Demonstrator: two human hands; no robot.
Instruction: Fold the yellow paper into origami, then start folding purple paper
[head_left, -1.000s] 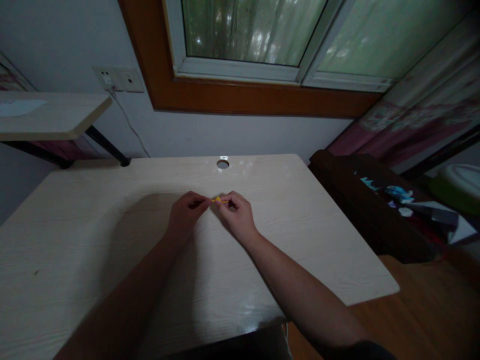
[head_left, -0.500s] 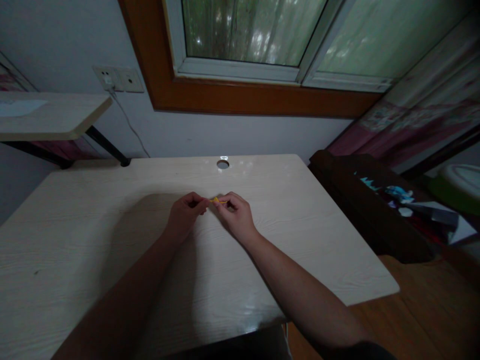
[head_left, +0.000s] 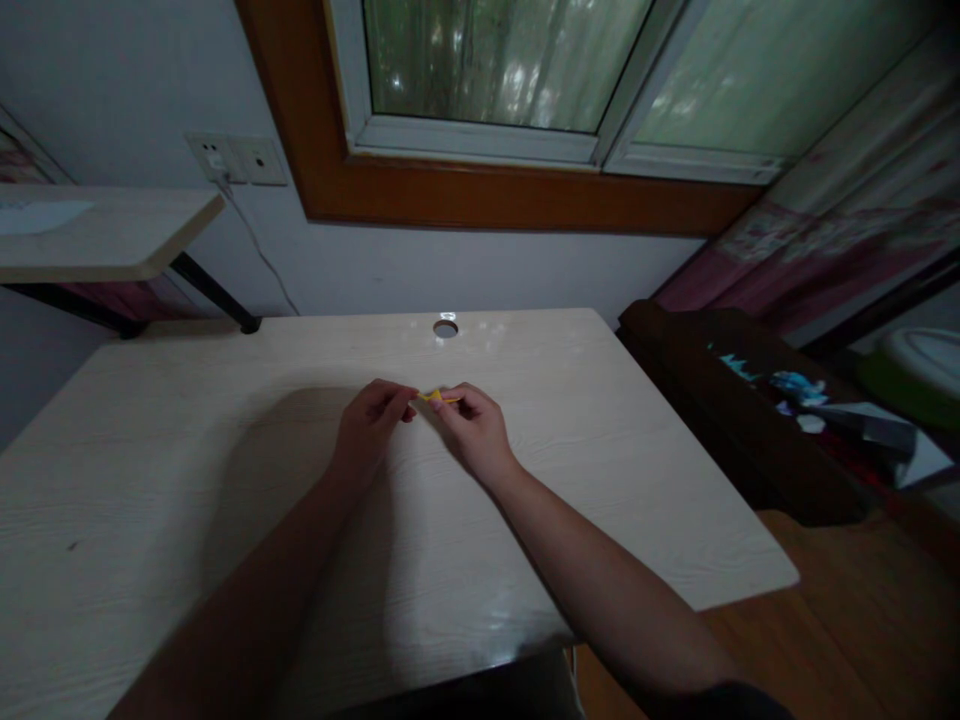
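A small yellow piece (head_left: 433,396) over a pale wood-grain table (head_left: 225,480).

Pale wood-grain table (head_left: 600,480) with a glossy top. At 12 o'clock, close to the far edge, a round cable hole (head_left: 445,328) with glare around it. At 9 o'clock, a tiny dark speck (head_left: 73,545). Just past centre toward 12 o'clock, left hand (head_left: 367,430) and right hand (head_left: 474,435), seemingly resting on their heels, fingertips close together.

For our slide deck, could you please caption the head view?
Left hand and right hand pinch a small yellow strip over a pale wooden desk.
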